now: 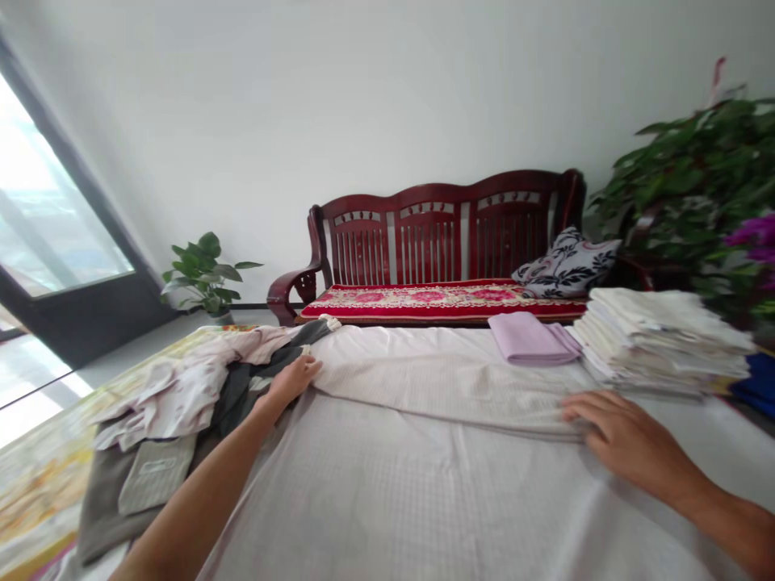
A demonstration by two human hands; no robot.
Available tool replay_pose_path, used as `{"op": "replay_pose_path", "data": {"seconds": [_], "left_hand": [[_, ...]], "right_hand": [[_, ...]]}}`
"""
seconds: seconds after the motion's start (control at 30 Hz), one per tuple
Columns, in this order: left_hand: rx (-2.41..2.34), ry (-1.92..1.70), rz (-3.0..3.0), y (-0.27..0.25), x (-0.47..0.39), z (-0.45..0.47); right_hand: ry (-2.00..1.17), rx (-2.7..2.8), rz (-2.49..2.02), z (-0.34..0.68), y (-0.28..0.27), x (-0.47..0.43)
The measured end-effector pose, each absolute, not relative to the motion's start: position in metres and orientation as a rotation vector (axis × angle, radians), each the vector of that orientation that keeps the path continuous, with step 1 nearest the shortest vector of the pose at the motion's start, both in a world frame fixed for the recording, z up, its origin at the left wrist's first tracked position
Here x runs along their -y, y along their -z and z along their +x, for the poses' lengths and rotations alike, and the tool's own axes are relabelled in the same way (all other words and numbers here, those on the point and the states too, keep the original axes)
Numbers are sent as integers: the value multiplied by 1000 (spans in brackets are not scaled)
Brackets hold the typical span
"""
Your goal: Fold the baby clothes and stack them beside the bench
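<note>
We find a long strip of pale beige, finely lined fabric (436, 391) lying across a white, cloth-like covering (375, 492), with our two hands well apart at its ends. Our left hand (295, 379) touches the left end, fingers bent; our right hand (621, 428) rests at the right end, fingers curled. We cannot tell whether either is clamped on the fabric. Beyond the right hand, we note a smooth, folded lilac cloth (529, 337) just beside a tall stack of folded white textiles (659, 339). Crumpled pale-pink patterned clothing (182, 391) lies left.
</note>
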State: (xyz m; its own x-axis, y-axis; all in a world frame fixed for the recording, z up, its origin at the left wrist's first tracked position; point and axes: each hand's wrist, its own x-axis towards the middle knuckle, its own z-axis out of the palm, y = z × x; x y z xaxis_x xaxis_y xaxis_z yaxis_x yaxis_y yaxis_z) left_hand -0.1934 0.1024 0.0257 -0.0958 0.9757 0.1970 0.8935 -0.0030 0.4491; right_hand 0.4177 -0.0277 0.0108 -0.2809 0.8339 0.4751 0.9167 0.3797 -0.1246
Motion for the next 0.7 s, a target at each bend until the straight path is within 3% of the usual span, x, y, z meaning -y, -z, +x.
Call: {"op": "replay_pose_path", "data": {"seconds": [0.27, 0.7], "left_hand": [[-2187, -888, 1967, -35, -115, -176], [-2295, -842, 1942, -13, -118, -179]], "right_hand": [[81, 2243, -1509, 394, -10, 23], [354, 2179, -1368, 395, -2, 33]]}}
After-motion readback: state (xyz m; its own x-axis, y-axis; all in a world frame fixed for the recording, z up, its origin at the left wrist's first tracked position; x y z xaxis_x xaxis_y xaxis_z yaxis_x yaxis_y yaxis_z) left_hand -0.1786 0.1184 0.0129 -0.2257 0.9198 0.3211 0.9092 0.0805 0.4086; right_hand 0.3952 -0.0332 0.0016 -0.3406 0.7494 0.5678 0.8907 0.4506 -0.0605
